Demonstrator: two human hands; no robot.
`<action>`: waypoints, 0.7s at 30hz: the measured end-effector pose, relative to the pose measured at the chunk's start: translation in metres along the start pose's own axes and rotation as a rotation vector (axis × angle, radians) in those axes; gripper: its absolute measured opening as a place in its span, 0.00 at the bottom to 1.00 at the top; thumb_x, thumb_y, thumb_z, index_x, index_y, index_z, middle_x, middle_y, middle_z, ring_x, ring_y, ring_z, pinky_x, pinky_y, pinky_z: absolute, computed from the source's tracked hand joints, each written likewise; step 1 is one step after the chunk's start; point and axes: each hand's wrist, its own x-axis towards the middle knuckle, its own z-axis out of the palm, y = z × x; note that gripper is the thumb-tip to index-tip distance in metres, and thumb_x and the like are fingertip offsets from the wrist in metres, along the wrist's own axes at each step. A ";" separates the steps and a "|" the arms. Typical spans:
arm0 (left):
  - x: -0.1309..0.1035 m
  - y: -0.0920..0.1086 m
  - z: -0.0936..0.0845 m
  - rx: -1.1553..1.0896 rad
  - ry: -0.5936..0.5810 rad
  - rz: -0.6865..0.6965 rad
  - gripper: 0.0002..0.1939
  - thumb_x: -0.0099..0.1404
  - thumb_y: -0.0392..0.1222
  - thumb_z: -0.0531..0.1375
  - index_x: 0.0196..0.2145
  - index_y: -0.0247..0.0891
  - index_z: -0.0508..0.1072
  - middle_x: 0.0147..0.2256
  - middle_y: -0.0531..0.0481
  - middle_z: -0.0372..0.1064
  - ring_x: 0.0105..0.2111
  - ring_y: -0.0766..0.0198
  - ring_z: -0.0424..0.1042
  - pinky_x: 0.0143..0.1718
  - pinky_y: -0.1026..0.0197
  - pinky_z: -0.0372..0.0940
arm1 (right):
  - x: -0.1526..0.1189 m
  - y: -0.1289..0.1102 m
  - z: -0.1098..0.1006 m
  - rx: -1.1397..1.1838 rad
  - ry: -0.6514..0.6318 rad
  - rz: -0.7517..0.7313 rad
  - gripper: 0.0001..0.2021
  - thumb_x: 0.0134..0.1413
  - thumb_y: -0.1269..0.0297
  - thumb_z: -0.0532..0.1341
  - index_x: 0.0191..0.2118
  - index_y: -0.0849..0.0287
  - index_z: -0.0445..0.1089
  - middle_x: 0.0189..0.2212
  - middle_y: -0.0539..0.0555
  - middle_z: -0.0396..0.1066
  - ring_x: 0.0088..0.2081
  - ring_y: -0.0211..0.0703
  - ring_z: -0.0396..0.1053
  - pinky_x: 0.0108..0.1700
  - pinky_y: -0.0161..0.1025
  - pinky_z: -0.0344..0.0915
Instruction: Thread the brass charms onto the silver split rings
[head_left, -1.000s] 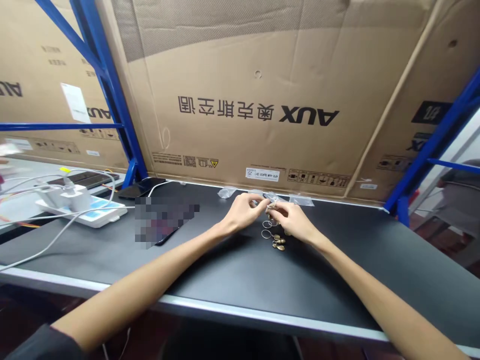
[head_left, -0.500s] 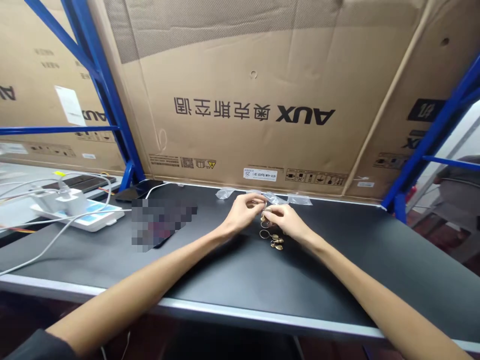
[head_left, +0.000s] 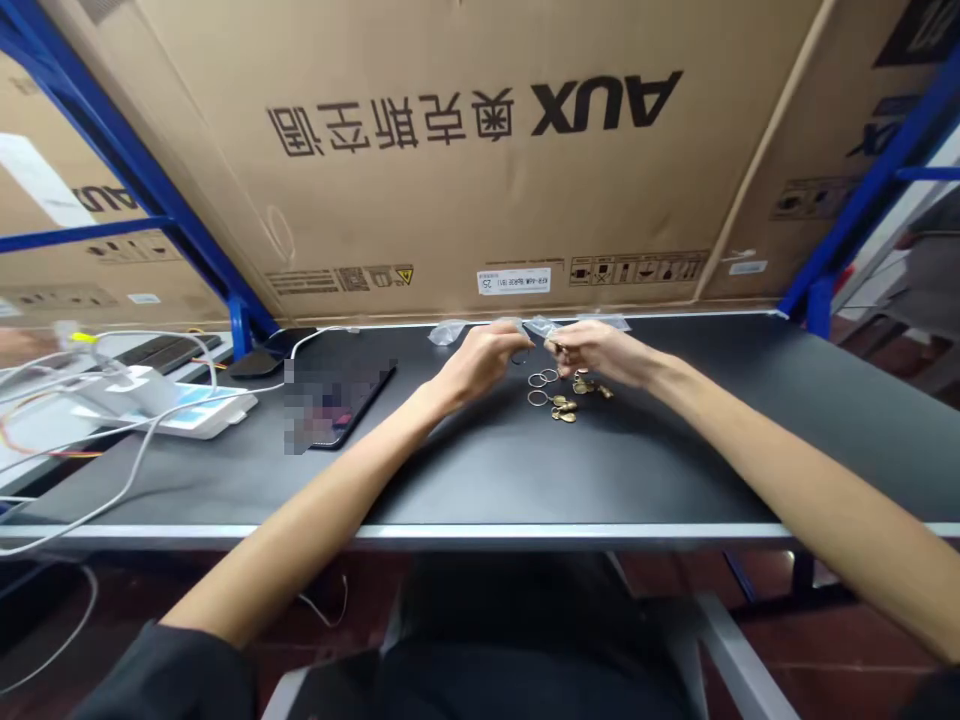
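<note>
My left hand (head_left: 487, 358) is pinched on a thin metal ring (head_left: 520, 356) just above the black tabletop. To its right, my right hand (head_left: 596, 350) has its fingers closed round small brass-coloured pieces, largely hidden by the fingers. Under and between the hands lie keychains: a metal ring (head_left: 538, 398) with brass charms (head_left: 566, 410) at the front, and further rings (head_left: 543, 378) behind it. More brass charms (head_left: 592, 386) rest below my right hand.
Clear plastic bags (head_left: 448, 332) lie along the back edge before a large cardboard box (head_left: 450, 220). Left of my hands are a partly pixelated phone (head_left: 360, 405), a white power strip (head_left: 202, 418) and cables. Blue posts (head_left: 817, 300) flank the table (head_left: 480, 480).
My hands have moved apart, with the ring in my left hand and brass pieces in my right. More rings and charms now show on the table. The camera view has tilted down.
</note>
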 end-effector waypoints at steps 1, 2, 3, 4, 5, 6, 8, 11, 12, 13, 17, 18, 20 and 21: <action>-0.001 -0.002 0.001 0.021 -0.030 -0.006 0.14 0.67 0.32 0.54 0.38 0.37 0.80 0.37 0.45 0.77 0.37 0.61 0.74 0.43 0.58 0.68 | -0.001 0.001 -0.005 -0.093 0.014 0.014 0.17 0.59 0.51 0.53 0.32 0.59 0.69 0.28 0.53 0.70 0.31 0.42 0.68 0.38 0.39 0.67; -0.002 -0.005 0.003 0.039 -0.061 -0.012 0.13 0.66 0.31 0.55 0.37 0.36 0.80 0.36 0.45 0.77 0.36 0.61 0.74 0.43 0.58 0.68 | -0.001 0.002 -0.009 -0.199 0.038 0.035 0.16 0.58 0.52 0.55 0.31 0.59 0.70 0.27 0.53 0.70 0.31 0.43 0.68 0.37 0.38 0.65; -0.003 -0.006 0.004 0.055 -0.093 -0.018 0.13 0.66 0.31 0.55 0.36 0.36 0.80 0.35 0.45 0.77 0.36 0.61 0.74 0.42 0.59 0.68 | -0.002 0.003 -0.013 -0.310 0.069 0.058 0.15 0.57 0.53 0.56 0.30 0.59 0.71 0.26 0.54 0.71 0.32 0.44 0.68 0.38 0.38 0.64; -0.004 -0.007 0.006 0.067 -0.127 -0.024 0.12 0.65 0.31 0.55 0.35 0.36 0.80 0.35 0.45 0.77 0.35 0.61 0.74 0.42 0.59 0.68 | -0.002 0.004 -0.016 -0.419 0.101 0.083 0.14 0.57 0.55 0.57 0.30 0.60 0.72 0.27 0.55 0.73 0.34 0.46 0.68 0.38 0.39 0.63; -0.005 -0.008 0.007 0.077 -0.161 -0.031 0.12 0.64 0.30 0.56 0.35 0.36 0.80 0.34 0.46 0.78 0.34 0.61 0.74 0.41 0.60 0.68 | -0.003 0.006 -0.018 -0.520 0.131 0.108 0.14 0.56 0.56 0.58 0.31 0.60 0.74 0.29 0.57 0.74 0.35 0.48 0.69 0.39 0.39 0.62; -0.005 -0.007 0.008 0.085 -0.191 -0.039 0.12 0.63 0.30 0.56 0.35 0.36 0.80 0.34 0.46 0.78 0.34 0.61 0.74 0.41 0.60 0.68 | -0.004 0.007 -0.020 -0.609 0.153 0.132 0.13 0.56 0.57 0.58 0.32 0.60 0.75 0.31 0.59 0.75 0.37 0.50 0.70 0.40 0.40 0.62; -0.006 -0.006 0.009 0.097 -0.236 -0.060 0.13 0.63 0.30 0.55 0.35 0.36 0.80 0.34 0.47 0.78 0.34 0.61 0.74 0.41 0.60 0.68 | -0.006 0.009 -0.025 -0.748 0.173 0.173 0.13 0.57 0.59 0.57 0.34 0.60 0.76 0.35 0.62 0.77 0.40 0.54 0.71 0.41 0.41 0.61; -0.006 -0.004 0.008 0.113 -0.262 -0.096 0.14 0.62 0.31 0.55 0.36 0.36 0.81 0.34 0.46 0.78 0.34 0.60 0.74 0.43 0.60 0.67 | -0.008 0.010 -0.031 -0.880 0.161 0.222 0.12 0.56 0.61 0.57 0.34 0.60 0.77 0.35 0.62 0.77 0.40 0.55 0.72 0.41 0.42 0.61; -0.006 -0.003 0.008 0.118 -0.263 -0.104 0.14 0.62 0.31 0.54 0.36 0.36 0.81 0.35 0.45 0.78 0.35 0.60 0.74 0.43 0.59 0.67 | -0.009 0.010 -0.033 -0.907 0.152 0.234 0.12 0.55 0.62 0.58 0.33 0.60 0.78 0.33 0.62 0.77 0.39 0.55 0.72 0.41 0.42 0.61; -0.006 -0.003 0.007 0.122 -0.265 -0.109 0.14 0.62 0.32 0.54 0.36 0.36 0.81 0.35 0.45 0.78 0.35 0.59 0.74 0.44 0.59 0.67 | -0.009 0.010 -0.034 -0.925 0.138 0.242 0.11 0.54 0.62 0.59 0.32 0.60 0.78 0.32 0.61 0.77 0.38 0.54 0.73 0.40 0.42 0.61; -0.006 0.000 0.004 0.134 -0.254 -0.132 0.13 0.61 0.32 0.55 0.37 0.35 0.80 0.36 0.44 0.78 0.36 0.58 0.74 0.44 0.58 0.66 | -0.010 0.010 -0.035 -0.921 0.071 0.238 0.09 0.52 0.60 0.62 0.34 0.56 0.79 0.31 0.57 0.77 0.34 0.50 0.72 0.37 0.39 0.60; -0.006 0.000 0.004 0.139 -0.244 -0.145 0.13 0.62 0.32 0.55 0.37 0.35 0.80 0.37 0.44 0.78 0.36 0.58 0.74 0.44 0.58 0.66 | -0.010 0.009 -0.035 -0.906 0.061 0.233 0.10 0.53 0.57 0.62 0.34 0.55 0.79 0.31 0.56 0.78 0.34 0.49 0.72 0.36 0.39 0.60; -0.006 0.000 0.003 0.151 -0.220 -0.177 0.13 0.63 0.33 0.55 0.39 0.36 0.80 0.38 0.44 0.78 0.37 0.58 0.75 0.45 0.58 0.66 | -0.011 0.009 -0.034 -0.872 0.065 0.232 0.14 0.55 0.51 0.62 0.32 0.55 0.79 0.29 0.54 0.77 0.33 0.48 0.72 0.36 0.39 0.60; -0.005 -0.001 0.003 0.159 -0.208 -0.197 0.13 0.64 0.34 0.55 0.40 0.36 0.79 0.38 0.45 0.78 0.37 0.58 0.75 0.44 0.58 0.66 | -0.011 0.009 -0.034 -0.849 0.090 0.236 0.17 0.56 0.48 0.61 0.31 0.56 0.79 0.28 0.54 0.77 0.33 0.48 0.72 0.37 0.39 0.61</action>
